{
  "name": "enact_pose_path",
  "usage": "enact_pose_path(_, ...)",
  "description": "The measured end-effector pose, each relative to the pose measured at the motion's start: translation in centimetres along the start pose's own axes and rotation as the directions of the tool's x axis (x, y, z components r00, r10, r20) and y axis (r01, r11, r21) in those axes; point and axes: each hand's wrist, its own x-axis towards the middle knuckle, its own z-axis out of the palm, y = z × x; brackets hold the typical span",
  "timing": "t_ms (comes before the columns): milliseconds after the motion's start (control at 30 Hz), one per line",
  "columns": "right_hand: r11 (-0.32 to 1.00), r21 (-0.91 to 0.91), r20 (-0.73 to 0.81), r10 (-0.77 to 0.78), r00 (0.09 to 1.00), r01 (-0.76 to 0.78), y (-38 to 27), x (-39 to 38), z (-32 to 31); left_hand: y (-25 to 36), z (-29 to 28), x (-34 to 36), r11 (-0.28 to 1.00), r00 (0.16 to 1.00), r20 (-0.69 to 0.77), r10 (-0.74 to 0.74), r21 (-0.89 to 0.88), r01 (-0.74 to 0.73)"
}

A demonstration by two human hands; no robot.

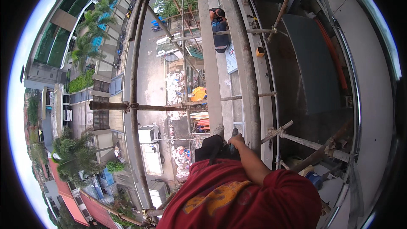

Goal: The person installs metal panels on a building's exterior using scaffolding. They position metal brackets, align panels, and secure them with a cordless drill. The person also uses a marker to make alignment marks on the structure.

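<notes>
My right hand (pixel 236 140) is low in front of my body, beside my black trousers (pixel 210 147). Its fingers look curled, and whatever they may hold is too small and dark to make out. Just past the hand shows a dark rounded tip, perhaps a shoe. A speckled grey shoe (pixel 219 130) rests on a long narrow plank (pixel 210 59). To its right runs a second, thicker plank (pixel 243 59). My left hand and forearm are out of sight behind my red shirt (pixel 241 195).
Scaffold pipes (pixel 135 59) cross on the left, high above a street (pixel 148 76) with a white truck (pixel 150 152). Another person (pixel 219 15) is farther ahead by the planks. A yellow-orange box (pixel 260 51) sits on the right ledge; bamboo-like poles (pixel 313 144) jut at right.
</notes>
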Motion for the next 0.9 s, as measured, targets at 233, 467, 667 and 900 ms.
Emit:
enact_pose_path(233,0.967,-0.079,-0.113,-0.252,0.961,0.244,0.3,-2.0,0.6,-4.1,1.2,-0.9,0.997,0.995,0.058,-0.079,-0.001,0.079)
enact_pose_path(467,0.579,-0.062,-0.292,-0.789,0.54,0.813,0.9,-8.6,-5.3,1.3,0.4,3.8,0.976,0.977,-0.01,0.215,0.025,-0.215)
enact_pose_path(667,0.364,0.141,-0.437,-0.812,0.388,0.921,1.5,-15.6,-9.1,21.7,-5.8,5.5,0.558,0.473,-0.354,0.807,0.196,-0.806)
enact_pose_path(900,0.168,0.407,-0.567,-0.724,0.393,0.898,7.2,-21.5,-12.2,50.5,-16.7,-4.4,-0.128,-0.473,-0.442,0.762,0.613,-0.78)
